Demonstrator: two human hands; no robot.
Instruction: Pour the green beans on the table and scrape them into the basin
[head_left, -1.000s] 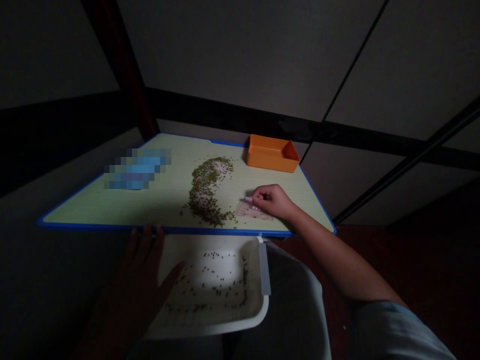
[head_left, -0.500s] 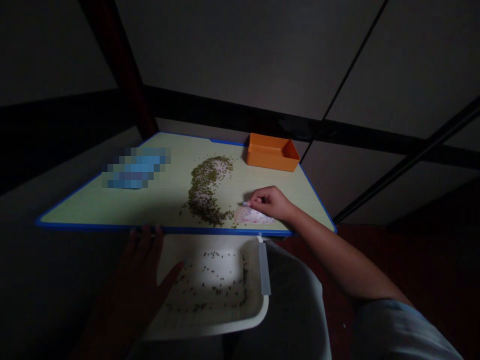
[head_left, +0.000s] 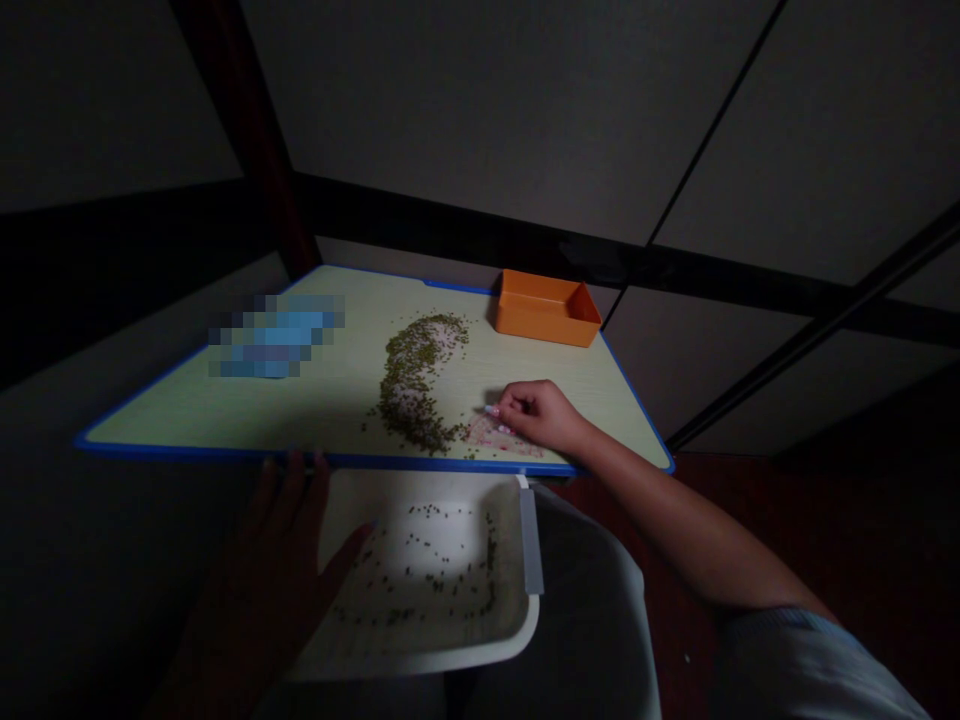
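Low on the table's right side, my right hand [head_left: 536, 412] is closed in a pinch on a thin, see-through sheet [head_left: 502, 437] with pink markings. The lower part of this sheet rests at the table's front edge. To its left, a curved heap of small green beans [head_left: 409, 375] lies on the pale, blue-edged table [head_left: 315, 405]. My left hand [head_left: 281, 540] is in shadow over the left side of a white plastic tub [head_left: 480, 650]. Its fingers are spread towards the table edge, and the thumb reaches over the tub. Scattered beans lie inside the tub.
An orange open box [head_left: 547, 315] stands at the table's back right corner. A blurred-out blue item [head_left: 277, 340] lies on the left. The tub sits below the table's front edge, over my lap. Dark panels [head_left: 487, 110] rise behind the table.
The pink-marked sheet has changed its lie and looks more see-through. My right hand has shifted very slightly. My left hand stays by the tub, and the bean heap looks the same.
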